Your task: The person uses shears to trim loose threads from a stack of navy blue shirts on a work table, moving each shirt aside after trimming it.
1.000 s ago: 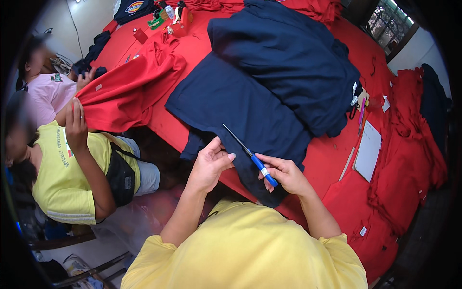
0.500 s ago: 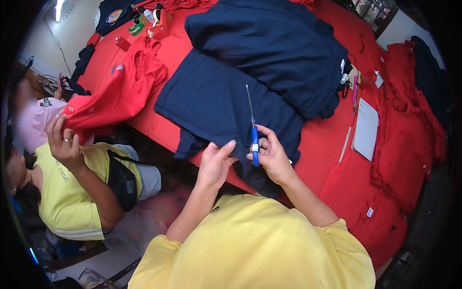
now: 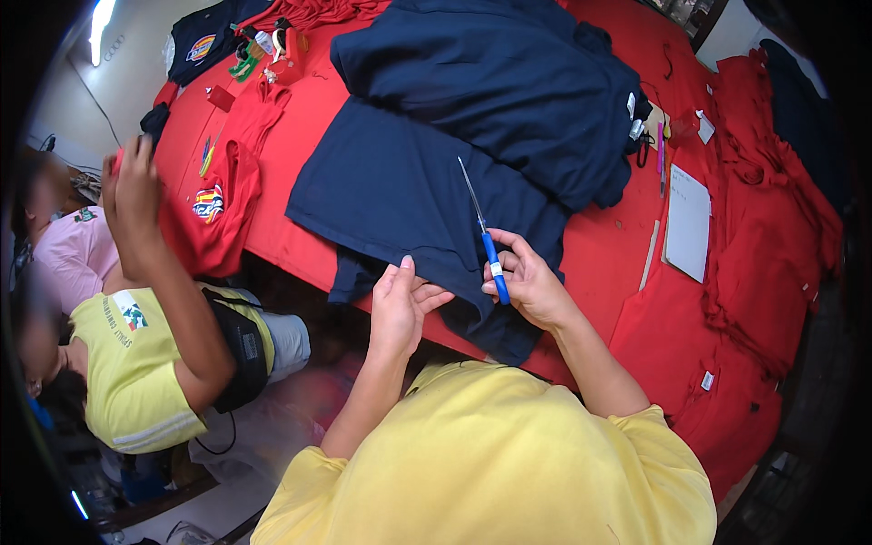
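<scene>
A navy garment lies spread over the near edge of the table, its hem hanging toward me. My left hand is at that hem, palm up, with thumb and fingers apart; no fabric is plainly gripped in it. In my right hand is a pair of scissors with blue handles and thin metal blades pointing away from me over the navy cloth. I cannot tell whether the blades are fully together. Beyond the spread garment rests a thick pile of navy garments.
Red cloth covers the table. Red garments are heaped at right beside a white notepad and pink pen. At left, a co-worker in a yellow shirt raises a red garment; a person in pink is behind.
My left thumb and fingers have spread from a closer pose. The scissors have shifted slightly right and tilted further left at the tip. The co-worker has lifted the red garment higher.
</scene>
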`<state>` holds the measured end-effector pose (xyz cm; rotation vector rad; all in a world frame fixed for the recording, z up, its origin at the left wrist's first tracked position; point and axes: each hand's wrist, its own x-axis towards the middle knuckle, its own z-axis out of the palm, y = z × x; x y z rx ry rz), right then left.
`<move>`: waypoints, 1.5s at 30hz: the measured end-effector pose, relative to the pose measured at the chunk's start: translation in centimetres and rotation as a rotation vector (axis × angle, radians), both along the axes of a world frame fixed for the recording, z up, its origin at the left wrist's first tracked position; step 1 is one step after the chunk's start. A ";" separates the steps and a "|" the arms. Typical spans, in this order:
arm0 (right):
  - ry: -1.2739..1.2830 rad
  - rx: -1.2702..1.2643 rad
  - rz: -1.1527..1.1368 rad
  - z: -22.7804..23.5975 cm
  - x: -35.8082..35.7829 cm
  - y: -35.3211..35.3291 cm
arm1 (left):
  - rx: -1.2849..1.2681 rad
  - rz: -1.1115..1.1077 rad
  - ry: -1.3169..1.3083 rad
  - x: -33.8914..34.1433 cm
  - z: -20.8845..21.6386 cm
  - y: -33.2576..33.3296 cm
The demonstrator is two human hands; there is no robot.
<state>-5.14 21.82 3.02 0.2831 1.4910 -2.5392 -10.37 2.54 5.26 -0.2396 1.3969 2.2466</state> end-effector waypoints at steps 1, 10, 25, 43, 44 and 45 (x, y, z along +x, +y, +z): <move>0.005 0.014 0.002 0.0 0.0 0.0 | 0.007 0.002 -0.001 0.0 0.0 -0.1; 0.122 0.265 0.108 0.9 0.9 -0.7 | 0.195 0.207 0.072 -0.7 -1.5 -1.2; 0.472 0.975 0.133 2.5 1.5 -2.5 | 0.090 0.086 0.212 -1.4 0.0 -2.4; 0.427 0.834 0.194 2.1 -0.9 -3.9 | 0.079 0.069 0.256 -3.7 0.7 -4.0; 0.445 0.833 0.187 2.2 -1.2 -4.0 | 0.065 0.054 0.258 -3.7 0.9 -4.0; 0.475 0.830 0.167 1.8 -1.5 -4.0 | 0.056 0.049 0.262 -3.8 0.9 -4.2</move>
